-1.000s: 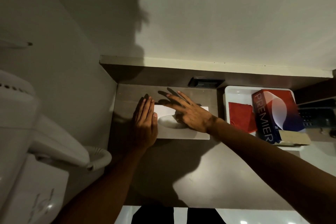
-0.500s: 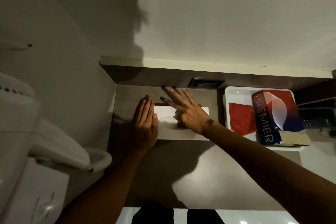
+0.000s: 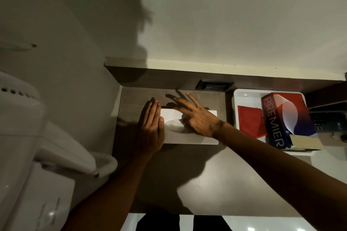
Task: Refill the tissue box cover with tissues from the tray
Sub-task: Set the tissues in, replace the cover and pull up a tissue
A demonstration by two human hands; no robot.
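Note:
A white tissue box cover (image 3: 187, 138) lies flat on the dark counter near the back wall, its oval slot (image 3: 173, 125) showing white tissue. My left hand (image 3: 151, 127) lies flat against the cover's left end, fingers together. My right hand (image 3: 197, 118) rests on top of the cover by the slot, its fingers spread and lifted; the thumb and fingertips at the slot are hidden, so a pinch on tissue is not visible. To the right stands a white tray (image 3: 236, 97) holding a torn-open red and blue PREMIER tissue box (image 3: 277, 120).
A red piece of packaging (image 3: 250, 120) lies in the tray. A white wall phone (image 3: 56, 148) with a coiled cord hangs on the left. A dark socket plate (image 3: 214, 85) sits on the back ledge. A dark device (image 3: 326, 118) stands at the far right.
My right hand's fingers have lifted and spread over the cover, and the hand has shifted slightly toward the back. My left hand has stayed at the cover's left end.

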